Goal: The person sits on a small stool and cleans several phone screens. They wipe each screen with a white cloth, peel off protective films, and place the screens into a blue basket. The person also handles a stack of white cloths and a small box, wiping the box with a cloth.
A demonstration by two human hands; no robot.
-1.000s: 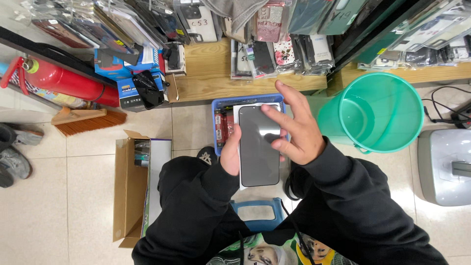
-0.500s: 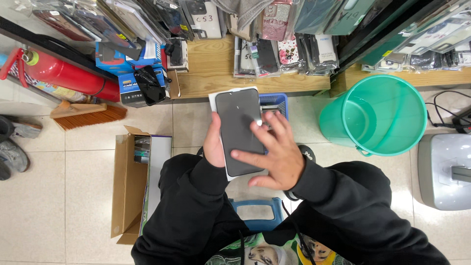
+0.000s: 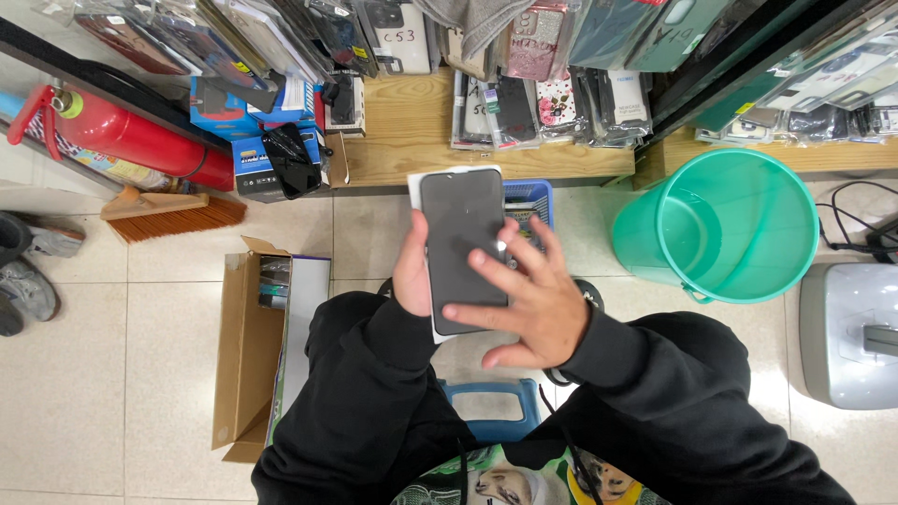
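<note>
Around: a green bucket (image 3: 739, 224) stands right of the hands, an open cardboard box (image 3: 245, 351) left, a blue basket (image 3: 529, 201) just behind, all on the tiled floor (image 3: 112, 365).
Phone (image 3: 463, 248): dark, glossy slab with blank screen, upright over a white backing sheet (only edges show), above the lap.
Left hand (image 3: 412, 271): fingers wrapped round the phone's left edge.
Right hand (image 3: 528, 299): fingers spread flat on the screen.

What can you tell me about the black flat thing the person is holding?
It is a dark glossy phone screen panel, a flat rectangle with rounded corners, smooth like glass and unlit. It is held lengthwise away from the person, above the tiled floor. A white backing sheet shows behind its edges. The left hand grips its left edge, and the right hand lays fingers across its face.
</note>
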